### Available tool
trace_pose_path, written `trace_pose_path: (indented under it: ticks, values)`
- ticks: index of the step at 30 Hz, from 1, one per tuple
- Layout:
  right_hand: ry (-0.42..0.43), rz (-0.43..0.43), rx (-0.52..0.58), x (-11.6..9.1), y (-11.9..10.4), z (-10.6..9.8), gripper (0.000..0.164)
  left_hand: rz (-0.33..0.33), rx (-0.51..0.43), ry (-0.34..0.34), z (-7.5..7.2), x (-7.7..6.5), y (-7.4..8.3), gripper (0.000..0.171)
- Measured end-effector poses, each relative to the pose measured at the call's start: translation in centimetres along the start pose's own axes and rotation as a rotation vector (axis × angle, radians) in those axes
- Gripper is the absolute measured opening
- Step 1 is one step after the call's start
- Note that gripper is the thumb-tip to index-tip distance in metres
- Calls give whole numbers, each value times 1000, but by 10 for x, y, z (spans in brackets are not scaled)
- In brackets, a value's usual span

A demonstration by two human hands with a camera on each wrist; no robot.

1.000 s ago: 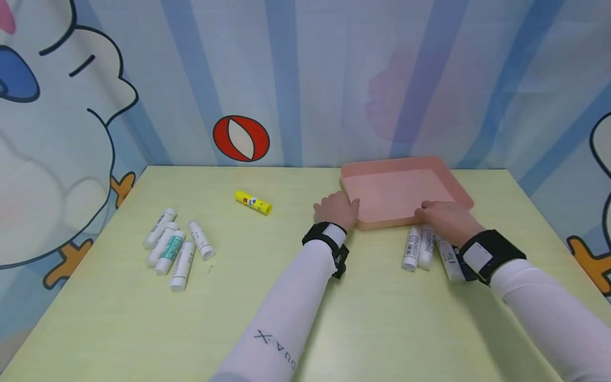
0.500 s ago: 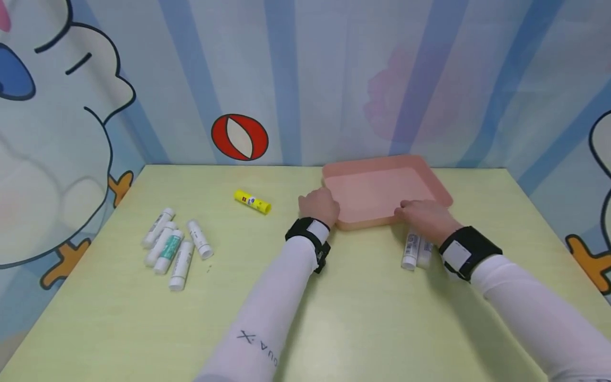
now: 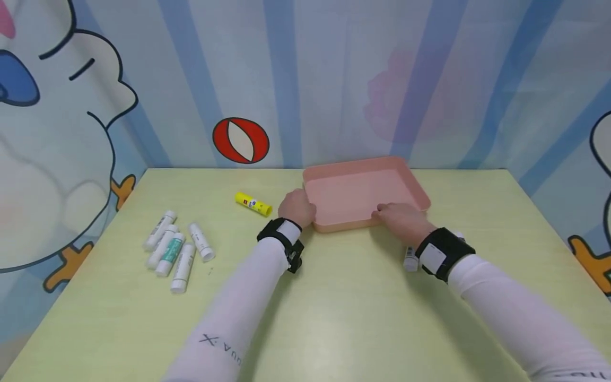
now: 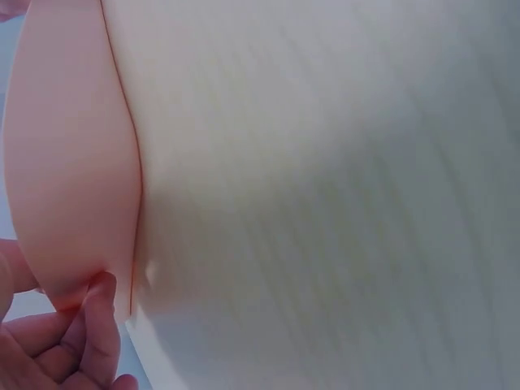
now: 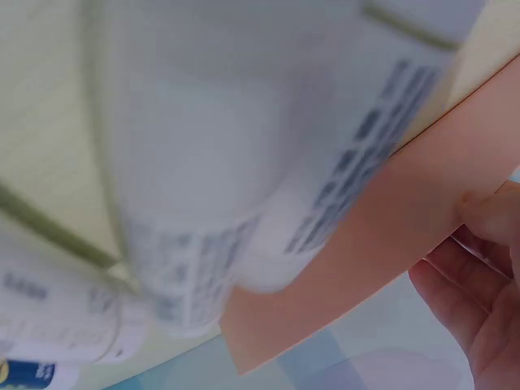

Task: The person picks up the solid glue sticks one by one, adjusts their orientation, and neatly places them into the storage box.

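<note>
A shallow pink tray lies toward the back of the table, right of centre. My left hand grips its left side; in the left wrist view curled fingers pinch the tray wall. At the near side, my right hand pinches the rim, thumb against the outer wall and fingers over the edge in the right wrist view. White capped tubes lie beneath my right wrist, mostly hidden from the head view; close up, printed labels show on them.
A yellow tube like a glue stick lies just left of my left hand. Several white tubes lie grouped at the left, one with a green label. A striped cloth backdrop stands behind the table's back edge.
Both hands have slid the pink tray leftward along the table, closer to the yellow tube. My right forearm now covers more of the white tubes on the right.
</note>
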State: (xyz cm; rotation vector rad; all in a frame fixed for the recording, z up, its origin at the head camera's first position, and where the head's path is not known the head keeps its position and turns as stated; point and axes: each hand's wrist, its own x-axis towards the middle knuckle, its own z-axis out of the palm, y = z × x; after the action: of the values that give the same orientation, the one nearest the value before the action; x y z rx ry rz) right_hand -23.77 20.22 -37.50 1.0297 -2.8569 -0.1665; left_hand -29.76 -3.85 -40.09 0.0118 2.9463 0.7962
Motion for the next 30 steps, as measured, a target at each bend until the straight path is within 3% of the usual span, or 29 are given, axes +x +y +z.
trace_pose_path:
  ticks: [8,17,30]
  values:
    - [45,-56,-56,10,-15,2,27,42,-34,-3,-14,-5,-17,11]
    - [4,-67,-71,14,-32,0,25,111,-33,-21,-25,-17,-28,9]
    - [-29,-42,-34,12,-60,-2,24,77,-72,-84,-35,-31,-43,12]
